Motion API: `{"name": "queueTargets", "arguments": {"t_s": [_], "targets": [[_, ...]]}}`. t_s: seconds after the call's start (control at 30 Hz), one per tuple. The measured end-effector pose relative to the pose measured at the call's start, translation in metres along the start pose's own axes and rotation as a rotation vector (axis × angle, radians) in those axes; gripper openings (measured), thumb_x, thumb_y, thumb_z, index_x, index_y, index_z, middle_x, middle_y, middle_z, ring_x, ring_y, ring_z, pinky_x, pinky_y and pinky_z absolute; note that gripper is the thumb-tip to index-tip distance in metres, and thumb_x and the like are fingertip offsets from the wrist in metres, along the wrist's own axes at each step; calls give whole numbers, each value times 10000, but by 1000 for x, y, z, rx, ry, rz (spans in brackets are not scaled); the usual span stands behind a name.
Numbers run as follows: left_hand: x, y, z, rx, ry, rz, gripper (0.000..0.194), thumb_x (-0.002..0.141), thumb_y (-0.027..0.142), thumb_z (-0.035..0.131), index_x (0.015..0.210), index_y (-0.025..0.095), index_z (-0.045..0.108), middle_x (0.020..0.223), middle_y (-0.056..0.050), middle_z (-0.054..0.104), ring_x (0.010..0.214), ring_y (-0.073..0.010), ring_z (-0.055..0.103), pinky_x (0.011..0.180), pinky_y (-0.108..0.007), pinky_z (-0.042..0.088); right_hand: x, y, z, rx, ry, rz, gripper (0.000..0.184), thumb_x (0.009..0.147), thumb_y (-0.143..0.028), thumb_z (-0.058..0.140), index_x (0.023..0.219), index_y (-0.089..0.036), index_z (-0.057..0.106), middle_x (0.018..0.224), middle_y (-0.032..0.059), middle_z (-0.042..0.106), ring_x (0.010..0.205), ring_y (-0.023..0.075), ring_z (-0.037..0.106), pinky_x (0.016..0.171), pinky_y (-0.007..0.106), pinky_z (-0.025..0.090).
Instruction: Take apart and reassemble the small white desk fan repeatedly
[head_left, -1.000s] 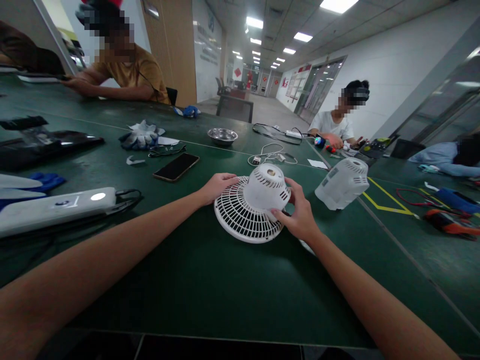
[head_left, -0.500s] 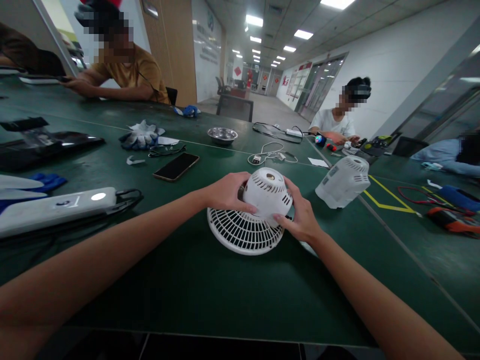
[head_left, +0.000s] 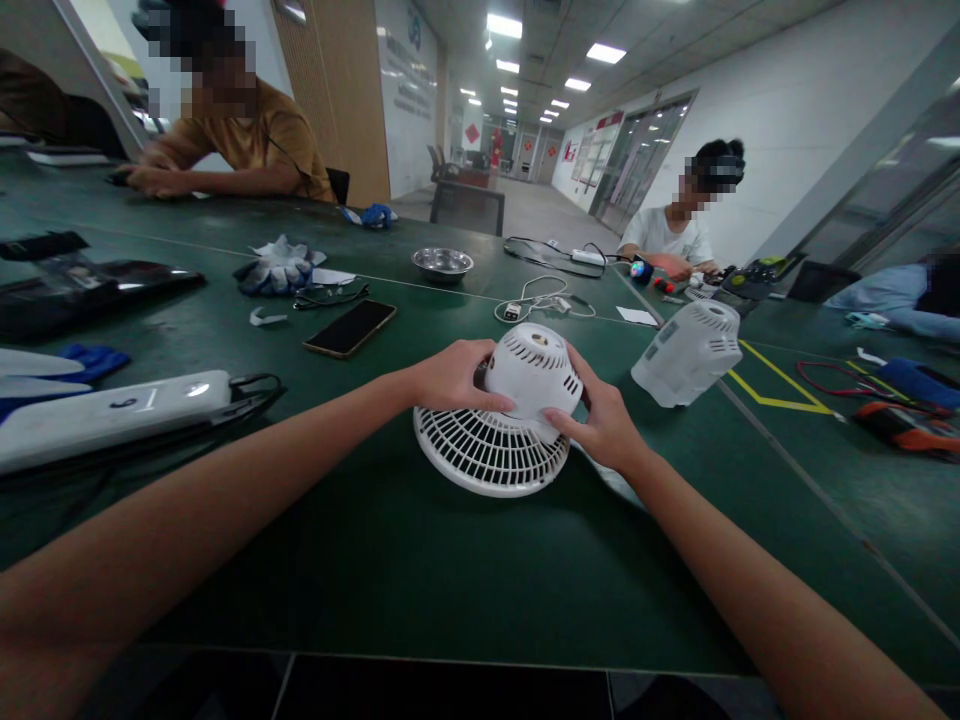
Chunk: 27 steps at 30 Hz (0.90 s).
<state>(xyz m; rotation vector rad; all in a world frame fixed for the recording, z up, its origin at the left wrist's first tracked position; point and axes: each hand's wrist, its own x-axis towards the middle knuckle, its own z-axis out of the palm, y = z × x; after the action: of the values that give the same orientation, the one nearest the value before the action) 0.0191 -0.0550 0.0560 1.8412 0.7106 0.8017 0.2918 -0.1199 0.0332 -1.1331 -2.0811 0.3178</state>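
A white slotted motor housing (head_left: 529, 372) of a fan sits over a round white fan grille (head_left: 491, 462) on the green table. My left hand (head_left: 461, 380) grips the housing from the left, its thumb lying along the near side. From the right, my right hand (head_left: 600, 415) holds the same housing, thumb in front and fingers behind. Part of the grille's far side is hidden by the housing and my hands. Beside my right wrist a pale flat piece (head_left: 611, 475) shows partly from under the arm.
Right of my hands stands a translucent white plastic housing (head_left: 686, 355). A phone (head_left: 351, 328), a metal bowl (head_left: 442, 264) and a white cable (head_left: 544, 298) lie beyond. At left are a white power bank-like device (head_left: 120, 415) and gloves (head_left: 277, 268). Other people sit across the table.
The view has shifted slightly, and the housing appears a little higher in it. Both hands keep their hold on the housing; more of the pale piece shows by my right wrist.
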Motion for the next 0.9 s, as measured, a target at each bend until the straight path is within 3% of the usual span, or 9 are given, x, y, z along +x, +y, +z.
{"name": "queueTargets", "arguments": {"t_s": [0.17,0.37,0.53,0.9], "targets": [[0,2,1,40,4,15,499,619,209,914,1084,175,738,1092,-126,770,1170,-374,678,891,-390,551,3,2,-2,-14,-16,-30,896,867,-523,731,1644,-358,317,1457,73,651,1310,400,625,1033,674,558],[-1,2,0,236,-66,144,589,713,326,899,1246,166,708,1185,-143,755,1082,-333,705,896,-407,546,4,-3,0,-12,0,-13,919,854,-485,768,1644,-359,317,1554,75,570,1299,393,638,1048,659,560],[-1,3,0,292,-62,187,553,725,336,900,1220,165,724,1157,-141,764,1056,-327,711,882,-404,553,4,-7,3,-49,37,-27,997,809,-503,821,1646,-349,302,1591,89,530,1336,408,612,1108,688,501],[4,-8,-9,385,-55,313,628,774,419,870,1313,163,674,1280,-159,727,1226,-378,660,1053,-470,505,4,-7,15,-197,122,-77,1064,805,-515,804,1664,-340,202,1664,103,425,1440,425,513,1161,692,445]]}}
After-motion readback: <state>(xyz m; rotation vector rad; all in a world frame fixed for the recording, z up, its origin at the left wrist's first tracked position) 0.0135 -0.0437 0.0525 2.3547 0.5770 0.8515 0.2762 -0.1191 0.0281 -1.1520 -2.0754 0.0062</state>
